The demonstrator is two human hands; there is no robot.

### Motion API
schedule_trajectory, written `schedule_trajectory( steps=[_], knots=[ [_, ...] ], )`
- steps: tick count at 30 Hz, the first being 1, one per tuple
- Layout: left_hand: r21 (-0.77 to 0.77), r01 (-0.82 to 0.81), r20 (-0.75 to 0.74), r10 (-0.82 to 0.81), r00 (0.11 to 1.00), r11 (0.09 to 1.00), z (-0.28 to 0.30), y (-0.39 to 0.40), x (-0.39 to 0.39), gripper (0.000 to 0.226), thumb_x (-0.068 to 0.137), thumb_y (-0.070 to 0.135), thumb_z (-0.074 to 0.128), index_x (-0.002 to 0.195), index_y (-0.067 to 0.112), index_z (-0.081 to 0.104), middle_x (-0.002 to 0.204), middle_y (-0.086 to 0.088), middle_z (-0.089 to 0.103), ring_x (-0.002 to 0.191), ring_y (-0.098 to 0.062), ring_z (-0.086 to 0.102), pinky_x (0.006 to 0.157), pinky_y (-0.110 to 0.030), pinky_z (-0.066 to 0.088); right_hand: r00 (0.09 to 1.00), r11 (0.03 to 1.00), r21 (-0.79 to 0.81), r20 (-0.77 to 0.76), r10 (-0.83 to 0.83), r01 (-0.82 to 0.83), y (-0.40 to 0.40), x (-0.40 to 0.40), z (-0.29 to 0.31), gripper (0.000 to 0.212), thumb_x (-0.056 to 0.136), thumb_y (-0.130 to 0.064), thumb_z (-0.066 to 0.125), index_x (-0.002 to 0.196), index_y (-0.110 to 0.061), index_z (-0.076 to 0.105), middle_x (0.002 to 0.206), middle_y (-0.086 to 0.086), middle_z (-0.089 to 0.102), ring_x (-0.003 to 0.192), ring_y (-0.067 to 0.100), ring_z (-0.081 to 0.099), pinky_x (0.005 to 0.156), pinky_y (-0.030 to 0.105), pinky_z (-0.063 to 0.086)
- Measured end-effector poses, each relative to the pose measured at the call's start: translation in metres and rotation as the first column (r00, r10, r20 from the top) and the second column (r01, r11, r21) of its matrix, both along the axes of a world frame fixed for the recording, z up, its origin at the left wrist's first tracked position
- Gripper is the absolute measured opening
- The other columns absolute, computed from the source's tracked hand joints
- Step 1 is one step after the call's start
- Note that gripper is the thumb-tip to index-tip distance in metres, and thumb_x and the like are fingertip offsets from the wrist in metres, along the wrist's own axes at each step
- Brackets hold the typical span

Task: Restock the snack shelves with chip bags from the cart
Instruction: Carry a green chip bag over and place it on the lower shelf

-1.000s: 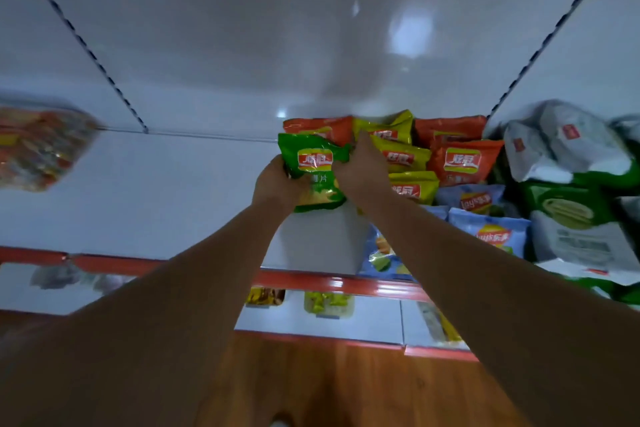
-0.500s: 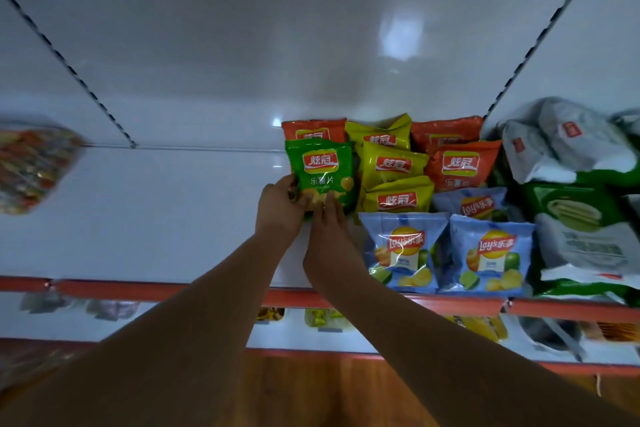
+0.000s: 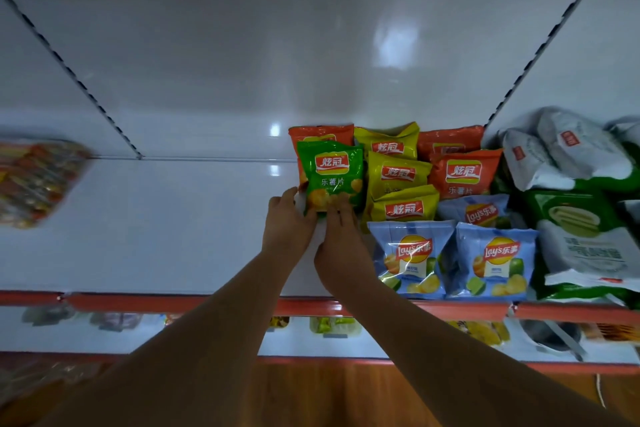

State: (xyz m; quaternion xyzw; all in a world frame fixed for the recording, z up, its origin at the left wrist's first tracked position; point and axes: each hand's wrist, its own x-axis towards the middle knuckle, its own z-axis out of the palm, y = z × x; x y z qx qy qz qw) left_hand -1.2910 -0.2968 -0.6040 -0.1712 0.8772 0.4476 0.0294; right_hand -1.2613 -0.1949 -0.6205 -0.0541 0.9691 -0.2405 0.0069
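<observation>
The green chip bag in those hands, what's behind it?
Behind the green chip bag stands an orange bag; only its top edge shows. The rest, and anything further back, is covered.

The green chip bag [image 3: 330, 178] is glossy, crinkled plastic film. The white shelf [image 3: 173, 225] looks smooth, glossy painted metal. The floor [image 3: 329, 392] looks like wood.
</observation>
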Motion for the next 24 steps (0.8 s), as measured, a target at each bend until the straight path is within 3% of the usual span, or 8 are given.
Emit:
schedule_trajectory(
  steps=[4, 9, 11, 15, 17, 19, 24],
  knots=[
    [0.069, -0.071, 0.015, 0.070, 0.997, 0.995, 0.016, -0.003, 0.024, 0.052, 0.101, 0.033, 0.053, 0.148, 0.017, 0.042, 0.143, -0.011, 0.049, 0.127, -0.027, 0.053, 0.103, -0.036, 0.044, 0.999, 1.000, -0.014, 0.045, -0.008, 0.008, 0.003, 0.013, 0.026, 0.073, 0.096, -0.015, 0.051, 0.157, -0.015, 0.010, 0.166, 0.004, 0.005, 0.150, 0.023, 0.021, 0.113, 0.037, 0.038],
    [0.170, -0.103, 0.001, 0.104, 0.995, 0.980, 0.063, -0.005, 0.078, 0.046, 0.103, 0.038, 0.046, 0.146, 0.024, 0.044, 0.147, -0.005, 0.048, 0.129, -0.022, 0.052, 0.108, -0.038, 0.046, 1.000, 0.988, -0.156, -0.020, 0.010, -0.013, 0.011, 0.049, 0.080, 0.060, 0.100, -0.027, 0.046, 0.155, -0.014, 0.024, 0.165, 0.003, 0.014, 0.150, 0.022, 0.022, 0.116, 0.036, 0.033],
    [0.196, -0.068, -0.023, 0.074, 0.997, 0.978, 0.093, -0.002, 0.108, 0.047, 0.102, 0.042, 0.043, 0.146, 0.027, 0.045, 0.149, -0.002, 0.046, 0.131, -0.020, 0.050, 0.107, -0.033, 0.042, 0.999, 0.978, -0.210, -0.040, -0.016, 0.007, 0.021, 0.071, 0.109, 0.058, 0.101, -0.036, 0.041, 0.153, -0.014, 0.028, 0.164, 0.003, 0.018, 0.150, 0.021, 0.021, 0.117, 0.034, 0.031],
    [0.224, 0.019, -0.104, 0.005, 0.995, 0.974, 0.156, 0.012, 0.169, 0.042, 0.099, 0.047, 0.043, 0.140, 0.039, 0.045, 0.143, 0.016, 0.046, 0.130, -0.007, 0.047, 0.115, -0.038, 0.039, 0.995, 0.960, -0.269, -0.046, -0.089, 0.073, 0.048, 0.116, 0.177, 0.062, 0.101, -0.045, 0.035, 0.155, -0.017, 0.025, 0.164, 0.001, 0.017, 0.151, 0.017, 0.015, 0.120, 0.031, 0.018],
    [0.260, 0.059, -0.122, -0.027, 0.992, 0.964, 0.186, 0.024, 0.195, 0.037, 0.100, 0.046, 0.044, 0.137, 0.044, 0.044, 0.137, 0.021, 0.045, 0.127, -0.003, 0.046, 0.115, -0.041, 0.040, 0.990, 0.930, -0.344, -0.015, -0.143, 0.129, 0.065, 0.139, 0.208, 0.062, 0.101, -0.046, 0.036, 0.155, -0.020, 0.023, 0.164, -0.002, 0.016, 0.152, 0.014, 0.013, 0.120, 0.029, 0.015],
    [0.280, 0.091, -0.129, -0.057, 0.990, 0.956, 0.215, 0.039, 0.216, 0.035, 0.100, 0.045, 0.044, 0.136, 0.046, 0.043, 0.144, 0.016, 0.046, 0.131, -0.005, 0.044, 0.116, -0.040, 0.039, 0.980, 0.885, -0.431, -0.011, -0.200, 0.176, 0.082, 0.162, 0.237, 0.062, 0.100, -0.048, 0.036, 0.155, -0.024, 0.024, 0.164, -0.004, 0.018, 0.151, 0.014, 0.016, 0.121, 0.034, 0.018],
    [0.295, 0.215, -0.180, -0.167, 0.969, 0.931, 0.280, 0.080, 0.257, 0.045, 0.101, 0.049, 0.040, 0.144, 0.039, 0.043, 0.149, 0.013, 0.044, 0.129, -0.001, 0.042, 0.106, -0.025, 0.037, 0.921, 0.742, -0.585, 0.019, -0.390, 0.326, 0.125, 0.227, 0.302, 0.058, 0.099, -0.050, 0.037, 0.152, -0.030, 0.028, 0.161, -0.007, 0.026, 0.149, 0.014, 0.022, 0.120, 0.038, 0.023]
  ],
)
